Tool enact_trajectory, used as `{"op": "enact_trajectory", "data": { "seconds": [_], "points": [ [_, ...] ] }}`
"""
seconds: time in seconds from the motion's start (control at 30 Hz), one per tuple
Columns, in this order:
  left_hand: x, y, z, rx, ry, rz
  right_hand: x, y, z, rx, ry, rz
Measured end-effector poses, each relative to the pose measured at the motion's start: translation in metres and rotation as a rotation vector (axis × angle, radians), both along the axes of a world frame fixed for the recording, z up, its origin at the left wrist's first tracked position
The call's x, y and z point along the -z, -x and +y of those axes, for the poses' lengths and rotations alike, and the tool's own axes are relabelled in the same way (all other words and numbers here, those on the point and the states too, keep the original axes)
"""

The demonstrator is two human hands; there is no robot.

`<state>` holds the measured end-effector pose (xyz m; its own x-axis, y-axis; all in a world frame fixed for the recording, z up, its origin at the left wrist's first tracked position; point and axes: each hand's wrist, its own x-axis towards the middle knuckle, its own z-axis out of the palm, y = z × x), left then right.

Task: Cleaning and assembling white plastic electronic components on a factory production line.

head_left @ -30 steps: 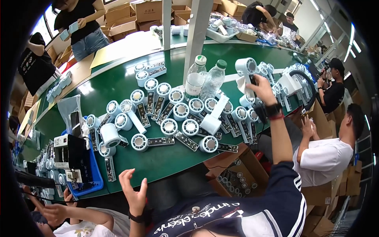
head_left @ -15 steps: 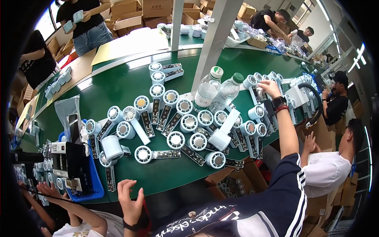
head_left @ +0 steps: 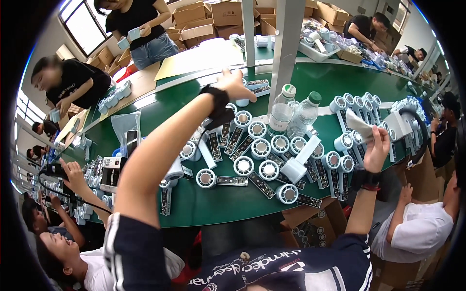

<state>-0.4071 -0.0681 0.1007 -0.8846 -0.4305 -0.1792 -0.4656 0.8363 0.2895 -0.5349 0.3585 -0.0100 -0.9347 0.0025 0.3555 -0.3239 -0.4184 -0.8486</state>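
Observation:
My left hand (head_left: 234, 86) is stretched far across the green table, fingers spread. It is over the far pair of light-blue handheld fans, whose circuit-board handles (head_left: 258, 87) show past the fingers; I see nothing held in it. In my right hand (head_left: 376, 151), a thin folded white sheet (head_left: 360, 126), tissue or cloth, is pinched between thumb and fingers. It is raised beside the right group of fans (head_left: 343, 140). Between my hands lie several more open fans with round grilles (head_left: 243, 166) and exposed boards. One light-blue fan with a closed handle (head_left: 294, 169) rests on top of others.
Two plastic bottles (head_left: 281, 114) stand by the metal post (head_left: 285, 53). A clear bag (head_left: 127, 128) and a boxy device (head_left: 112, 173) are at the left. A cardboard box (head_left: 335, 218) sits below the front edge. Co-workers are on several sides.
My left hand has gone from the front edge to the far fans. My right hand has drawn back toward me from the right-hand fans, holding the white sheet. The view has shifted.

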Motion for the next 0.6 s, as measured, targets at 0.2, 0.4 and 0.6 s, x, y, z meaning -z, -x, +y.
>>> {"op": "enact_trajectory", "data": {
  "seconds": [0.2,0.4,0.6],
  "points": [
    [0.1,0.141,-0.025,-0.154,0.16,-0.15,0.012,-0.155,0.069,0.02,-0.088,-0.174],
    [0.14,0.159,-0.026,-0.215,-0.057,-0.138,0.007,-0.253,0.127,0.292,-0.115,-0.327],
    [0.052,0.115,-0.025,-0.303,0.098,0.091,0.018,-0.243,0.119,0.23,-0.124,-0.379]
  ]
}}
